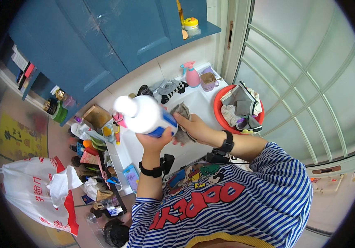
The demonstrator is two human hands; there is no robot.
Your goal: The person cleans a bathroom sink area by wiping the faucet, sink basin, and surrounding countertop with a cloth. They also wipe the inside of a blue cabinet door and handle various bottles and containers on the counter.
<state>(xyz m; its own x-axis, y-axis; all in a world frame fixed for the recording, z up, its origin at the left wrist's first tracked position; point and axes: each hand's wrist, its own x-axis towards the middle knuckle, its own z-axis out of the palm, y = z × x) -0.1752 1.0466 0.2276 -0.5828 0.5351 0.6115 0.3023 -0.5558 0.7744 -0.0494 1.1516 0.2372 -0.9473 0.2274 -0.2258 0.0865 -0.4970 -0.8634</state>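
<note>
My left hand [155, 143] grips a white plastic bottle [143, 113] with a blue label, tilted over the white sink [196, 155]. Its top is blurred and overexposed, so I cannot make out whether the cap is on. In my right hand [194, 125] is a bunched grey cloth item [180, 127], perhaps a sock, held close beside the bottle's lower end. Part of that cloth is hidden behind the bottle and my fingers. Several dark, grey and striped socks [172, 90] lie along the sink's back edge.
A red basin [217, 107] full of clothes stands right of the sink. Behind are a pink spray bottle [192, 76] and a lilac cup [209, 82]. Toiletries [95, 145] crowd the left counter. A blue cabinet [109, 34] overhangs the back; a glazed door [289, 77] is at right.
</note>
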